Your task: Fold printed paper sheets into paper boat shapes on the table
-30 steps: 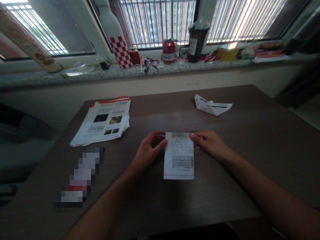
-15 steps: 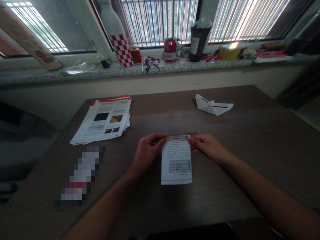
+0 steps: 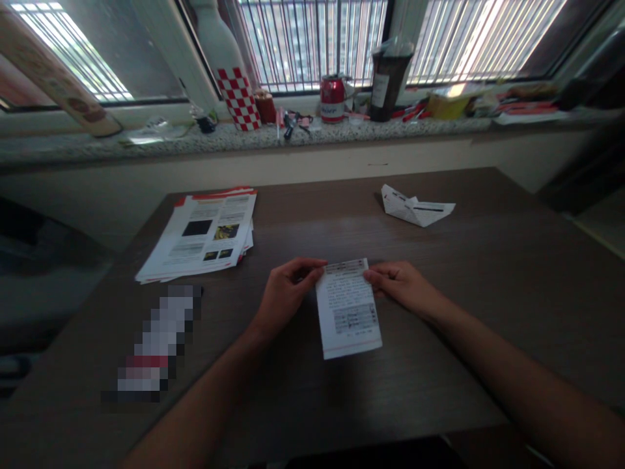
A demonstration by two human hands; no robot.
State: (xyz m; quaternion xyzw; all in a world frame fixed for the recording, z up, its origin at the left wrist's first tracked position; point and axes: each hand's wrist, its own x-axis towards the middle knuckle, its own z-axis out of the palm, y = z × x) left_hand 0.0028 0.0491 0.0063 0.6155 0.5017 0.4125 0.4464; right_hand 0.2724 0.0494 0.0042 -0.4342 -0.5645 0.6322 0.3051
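A small rectangle of printed white paper is held over the middle of the brown table, its near end turned a little to the right. My left hand pinches its far left corner between thumb and fingers. At the far right edge, my right hand has the paper pinched in the same way. Lines of text and a dark printed block show on the upper face. Whether the paper is folded in layers I cannot tell.
A folded paper boat sits at the table's far right. To the left lie a stack of printed sheets and a pixelated oblong object. A red can, a dark-filled cup and a checkered bottle line the windowsill.
The paper has turned slightly between my hands, its near end swinging to the right and its far right corner rising. My hands have barely moved.
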